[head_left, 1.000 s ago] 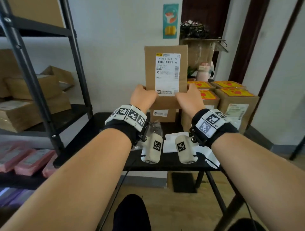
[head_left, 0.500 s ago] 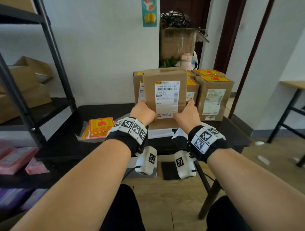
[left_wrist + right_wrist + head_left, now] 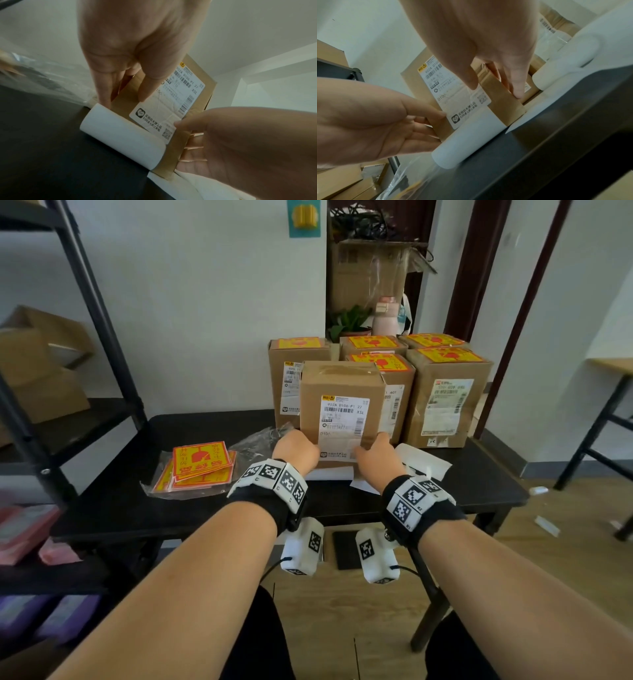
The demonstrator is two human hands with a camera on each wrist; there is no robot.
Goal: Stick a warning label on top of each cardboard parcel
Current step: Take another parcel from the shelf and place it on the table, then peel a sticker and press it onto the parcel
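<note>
A brown cardboard parcel with a white shipping label on its front stands upright at the table, in front of the labelled ones. Its taped top carries no warning label. My left hand grips its lower left corner, thumb on the front and fingers along the side. My right hand grips the lower right corner the same way. A stack of red-and-yellow warning labels lies in a clear bag to the left. The parcel's base is hidden behind a curled white backing sheet.
Several parcels with warning labels on top stand behind and to the right. More white backing paper lies beside my right hand. Crumpled clear plastic sits by my left hand. A black shelf rack with boxes flanks the black table on the left.
Both hands have brought the parcel down from chest height to the table in front of the labelled parcels. My view has tilted down and the label stack has come into sight.
</note>
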